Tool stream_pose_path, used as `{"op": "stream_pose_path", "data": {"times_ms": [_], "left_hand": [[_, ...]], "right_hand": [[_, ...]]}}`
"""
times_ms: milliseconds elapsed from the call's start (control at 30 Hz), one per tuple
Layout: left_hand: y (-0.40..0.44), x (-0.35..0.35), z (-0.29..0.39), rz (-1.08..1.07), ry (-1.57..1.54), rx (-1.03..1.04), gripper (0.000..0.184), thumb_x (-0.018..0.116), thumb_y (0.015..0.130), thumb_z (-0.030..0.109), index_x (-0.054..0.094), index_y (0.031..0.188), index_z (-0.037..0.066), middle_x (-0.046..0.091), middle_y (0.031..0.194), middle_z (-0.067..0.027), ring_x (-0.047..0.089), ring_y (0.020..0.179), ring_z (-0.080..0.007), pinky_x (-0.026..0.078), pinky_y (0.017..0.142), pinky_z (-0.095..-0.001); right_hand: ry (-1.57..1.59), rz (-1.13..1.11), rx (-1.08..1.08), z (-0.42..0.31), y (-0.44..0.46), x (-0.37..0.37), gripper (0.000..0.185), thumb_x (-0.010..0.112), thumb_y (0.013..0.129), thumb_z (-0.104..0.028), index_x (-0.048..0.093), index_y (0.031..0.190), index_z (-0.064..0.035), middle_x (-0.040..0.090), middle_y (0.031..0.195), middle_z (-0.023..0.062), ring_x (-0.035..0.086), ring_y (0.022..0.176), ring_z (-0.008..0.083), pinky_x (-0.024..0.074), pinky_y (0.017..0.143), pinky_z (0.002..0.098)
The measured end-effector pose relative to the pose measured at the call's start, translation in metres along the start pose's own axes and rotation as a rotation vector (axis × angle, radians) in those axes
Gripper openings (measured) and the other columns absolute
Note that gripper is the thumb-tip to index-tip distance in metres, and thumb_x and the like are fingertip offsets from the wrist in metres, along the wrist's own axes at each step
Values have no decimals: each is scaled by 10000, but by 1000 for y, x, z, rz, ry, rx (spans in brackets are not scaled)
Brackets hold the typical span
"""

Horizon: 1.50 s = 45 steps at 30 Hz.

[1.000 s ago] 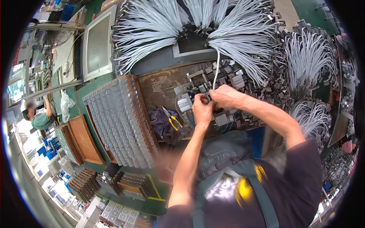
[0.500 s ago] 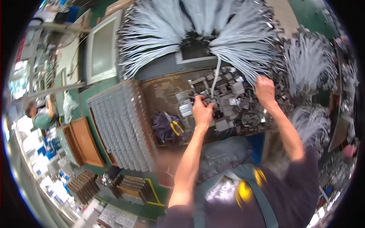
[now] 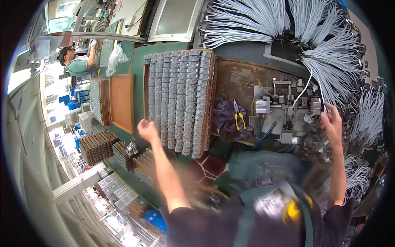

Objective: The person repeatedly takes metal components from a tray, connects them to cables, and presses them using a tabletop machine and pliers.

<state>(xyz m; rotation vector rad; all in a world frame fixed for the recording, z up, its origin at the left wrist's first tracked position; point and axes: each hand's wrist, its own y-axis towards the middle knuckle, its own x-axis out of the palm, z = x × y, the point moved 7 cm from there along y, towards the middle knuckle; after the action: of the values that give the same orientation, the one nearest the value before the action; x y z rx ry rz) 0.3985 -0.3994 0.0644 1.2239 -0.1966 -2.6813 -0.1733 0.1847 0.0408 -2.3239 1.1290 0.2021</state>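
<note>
My left hand point(image 3: 149, 131) is at the left edge of a tray of grey parts in rows point(image 3: 177, 99), its fingers curled together; anything inside them is hidden. To the right, my right hand point(image 3: 332, 123) has bent fingers beside a metal block and the lower cables of the white cable bundle point(image 3: 335, 57); what it pinches is too small to make out. One white cable point(image 3: 302, 91) hangs from the bundle down to a metal fixture point(image 3: 284, 99), touched by neither hand.
Yellow-handled pliers point(image 3: 239, 116) lie on a dark cloth point(image 3: 224, 113) between tray and fixture. Loose metal pieces and more white cables point(image 3: 370, 111) are at the right. Another person point(image 3: 78, 61) is at the upper left, near a brown tray point(image 3: 122, 103). Stacked trays point(image 3: 96, 148) stand lower left.
The view has turned left. My left hand has left the fixture and moved over to the grey parts tray. My right hand left the fixture, went to the bundle and is now lower, beside the metal block.
</note>
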Motion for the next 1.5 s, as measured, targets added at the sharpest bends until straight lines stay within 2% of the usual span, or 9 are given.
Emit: {"op": "stream_pose_path", "data": {"times_ms": [200,300,367,567,867,1000,1133,1267,1500], "left_hand": [[75,13,-137,-365,-320,-491,797,670,740,-154,398,1478,-23,633,1026,-110,643,827,-213,539,842,-360],[66,32,-120,-465,-556,-602,783,648,799,-147,363,1519,-28,627,1079,-120,631,911,-215,525,842,-347],[68,40,-125,-490,-451,-533,716,650,809,-122,417,1483,-61,635,1200,-185,650,960,-235,561,833,-327],[63,35,-134,-406,-446,-515,616,698,828,-111,521,1413,-36,623,1293,-127,659,1038,-229,563,852,-308],[17,26,48,-350,-690,-201,568,733,830,-57,528,1359,-33,671,1102,-112,658,953,-212,555,824,-298],[-135,119,226,-735,-531,116,564,740,742,4,619,1292,11,651,1111,-92,659,971,-205,557,863,-314],[-372,196,362,-1221,-456,828,522,791,608,113,706,1120,47,663,1202,-118,647,1112,-287,512,994,-398],[-469,253,353,-1598,-584,633,520,825,618,155,707,1107,21,642,1273,-132,635,1146,-300,502,990,-395],[-378,199,394,-1075,-12,1252,534,747,607,38,626,1125,1,645,1255,-175,582,1193,-376,435,1065,-486]], "right_hand": [[1319,-18,-62,-25,7,-13,240,605,1037,-273,617,1024,-34,474,720,-26,415,617,60,324,579,228],[476,46,-89,-57,-12,6,155,730,929,-180,643,871,-66,505,638,-21,453,567,84,363,529,289],[-481,-64,-686,-142,-36,54,176,836,743,-136,676,733,-64,675,756,96,640,630,270,470,574,387],[-359,-495,-559,-107,-33,80,277,771,827,-180,656,1038,-42,652,820,122,651,778,353,520,703,429],[-848,-237,-410,-24,-47,-25,256,808,806,-230,679,875,-20,694,773,123,680,713,325,532,632,415],[-288,-744,19,-42,-26,3,595,782,835,-68,564,1383,6,755,1104,151,742,906,204,590,814,309],[403,-1076,250,-28,6,27,526,884,744,-49,602,1176,52,751,1012,194,753,914,233,614,797,344],[694,-1160,232,-12,16,41,507,935,657,-68,621,1042,32,735,920,159,732,811,213,602,728,316],[-556,-445,-482,-61,-2,69,396,865,695,-228,661,956,-12,717,866,161,707,827,337,549,728,420]]}}
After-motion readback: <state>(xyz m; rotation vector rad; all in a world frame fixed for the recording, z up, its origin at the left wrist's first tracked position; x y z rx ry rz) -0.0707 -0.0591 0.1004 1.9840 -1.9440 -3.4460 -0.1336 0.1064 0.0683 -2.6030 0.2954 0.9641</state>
